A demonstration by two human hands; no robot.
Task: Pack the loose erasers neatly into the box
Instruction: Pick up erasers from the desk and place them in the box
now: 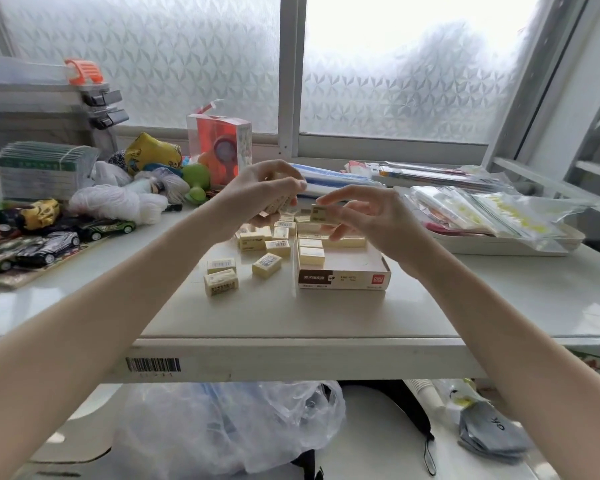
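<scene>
Pinching one eraser (323,214) lengthwise, the right hand (368,216) hovers directly above the box (343,271), its long axis across the packed row. The left hand (264,195) clasps several erasers (278,205) beside it.

Two bare forearms reach forward, hands raised close together. The left hand (264,192) curls its fingers around erasers (278,205); the right hand (364,213) pinches one eraser (323,214) (other fingers fanned).
</scene>
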